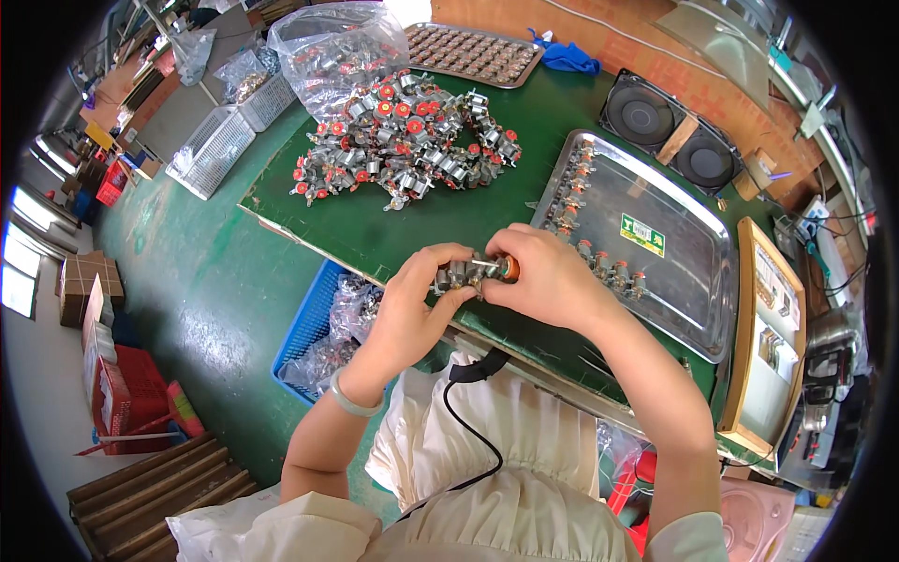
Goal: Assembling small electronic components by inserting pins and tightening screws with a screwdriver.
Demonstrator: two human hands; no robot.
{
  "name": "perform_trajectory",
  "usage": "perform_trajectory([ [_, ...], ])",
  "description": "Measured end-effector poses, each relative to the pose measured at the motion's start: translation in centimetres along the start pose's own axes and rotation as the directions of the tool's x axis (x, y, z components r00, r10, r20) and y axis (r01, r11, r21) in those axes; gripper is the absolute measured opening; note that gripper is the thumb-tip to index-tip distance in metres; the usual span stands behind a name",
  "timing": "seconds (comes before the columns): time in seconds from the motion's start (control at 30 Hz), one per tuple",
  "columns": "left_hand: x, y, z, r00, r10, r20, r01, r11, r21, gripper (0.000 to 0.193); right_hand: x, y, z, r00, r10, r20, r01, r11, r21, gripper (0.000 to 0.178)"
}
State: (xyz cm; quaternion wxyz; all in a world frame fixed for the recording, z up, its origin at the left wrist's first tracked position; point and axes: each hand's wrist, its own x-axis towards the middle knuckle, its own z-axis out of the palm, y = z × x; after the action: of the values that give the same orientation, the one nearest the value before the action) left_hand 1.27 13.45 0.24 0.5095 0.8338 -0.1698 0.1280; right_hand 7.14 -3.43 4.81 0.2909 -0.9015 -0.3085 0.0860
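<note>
Over the near edge of the green table, my two hands meet. My left hand (412, 302) is closed on a few small silver metal parts (457, 274), gripped between thumb and fingers. In my right hand (541, 277), thumb and fingers pinch a part with an orange-red round end (509, 268), touching those in the left; its exact kind is unclear. Beyond them lies a heap of similar silver parts with red caps (403, 140). To the right, a metal tray (674, 272) holds such parts lined up along its left and near edges.
At the back are a filled tray (473, 54), a clear plastic bag of parts (342, 47), a blue cloth (569, 58) and two black speakers (670, 131). A blue basket (307, 323) with bagged parts stands below the table's left edge. A wooden-framed box (766, 328) sits at right.
</note>
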Motion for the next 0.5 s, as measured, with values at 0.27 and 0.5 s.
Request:
perform_trajectory([
  [0.27,1.1,-1.1,1.7,0.896,-0.187,-0.402,0.015,0.918,-0.395,0.036,-0.7,0.1,1.4,0.964,0.137,-0.229,-0.103,0.982,0.157,0.027],
  [0.5,1.1,-3.5,-2.1,0.874,0.074,-0.481,0.121,0.925,0.362,0.039,-5.6,-0.3,1.2,0.972,-0.044,-0.231,0.030,0.998,-0.063,0.033],
])
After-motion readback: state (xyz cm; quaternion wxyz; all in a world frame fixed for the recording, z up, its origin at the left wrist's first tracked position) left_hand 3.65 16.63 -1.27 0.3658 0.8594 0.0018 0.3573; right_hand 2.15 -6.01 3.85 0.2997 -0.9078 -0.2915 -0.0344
